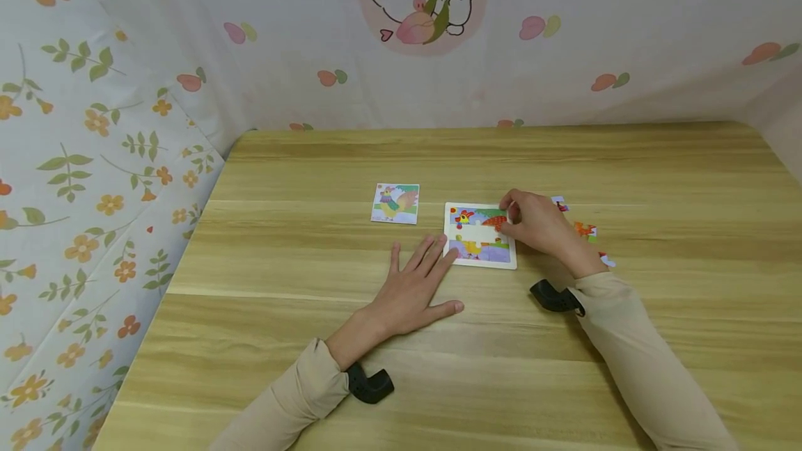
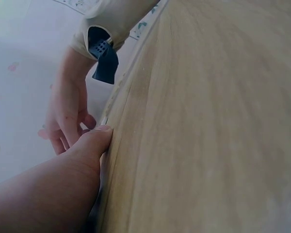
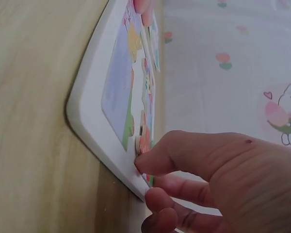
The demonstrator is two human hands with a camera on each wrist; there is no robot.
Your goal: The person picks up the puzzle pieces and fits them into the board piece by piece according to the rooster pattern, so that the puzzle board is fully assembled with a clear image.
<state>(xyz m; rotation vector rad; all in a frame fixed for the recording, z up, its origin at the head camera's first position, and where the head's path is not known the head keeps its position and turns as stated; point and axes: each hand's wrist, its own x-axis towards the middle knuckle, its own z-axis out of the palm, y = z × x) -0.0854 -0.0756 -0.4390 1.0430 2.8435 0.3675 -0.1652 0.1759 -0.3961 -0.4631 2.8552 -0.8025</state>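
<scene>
A white-framed puzzle board (image 1: 480,264) lies on the table, its chicken picture partly filled, with a white gap across the middle. The left hand (image 1: 404,298) is spread flat, fingertips on the board's left edge. Over the board's upper right the right hand (image 1: 541,225) bends its thumb and fingers around a red puzzle piece (image 1: 495,222). In the right wrist view the thumb of the right hand (image 3: 199,170) touches that red piece (image 3: 144,141), which sits slightly raised at the board's edge (image 3: 82,104). The left wrist view hides the board behind the left hand (image 2: 63,179).
A square picture card (image 1: 395,203) of a chicken lies left of the board. Several loose pieces lie right of it, partly behind the right forearm, including an orange one (image 1: 585,230). Black wrist devices (image 1: 371,385) sit at both cuffs. A printed curtain (image 1: 282,40) hangs behind the table.
</scene>
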